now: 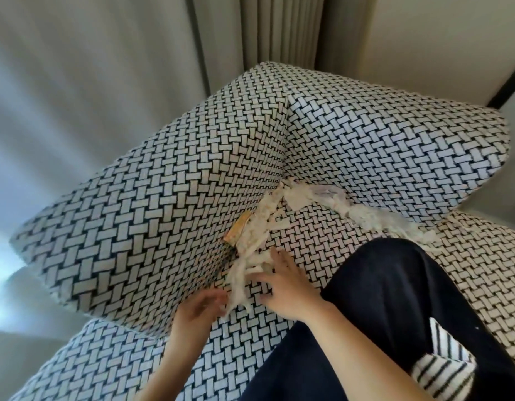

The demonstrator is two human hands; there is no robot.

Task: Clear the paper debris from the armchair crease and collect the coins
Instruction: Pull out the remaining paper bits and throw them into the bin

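White shredded paper debris (pixel 262 227) fills the crease where the armchair's seat meets its arm and back, running from the near end up to the corner and on along the back (pixel 363 215). An orange paper scrap (pixel 239 231) sticks out of the crease. My left hand (pixel 197 311) pinches the near end of the paper strands at the crease. My right hand (pixel 285 287) lies on the seat with fingers spread, touching the paper pile. No coins are visible.
The armchair (pixel 152 215) has a black-and-white woven pattern. My knee in dark trousers (pixel 395 293) rests on the seat cushion (pixel 323 235). A striped sleeve (pixel 444 369) shows at lower right. Grey curtains (pixel 265 33) and a wall stand behind.
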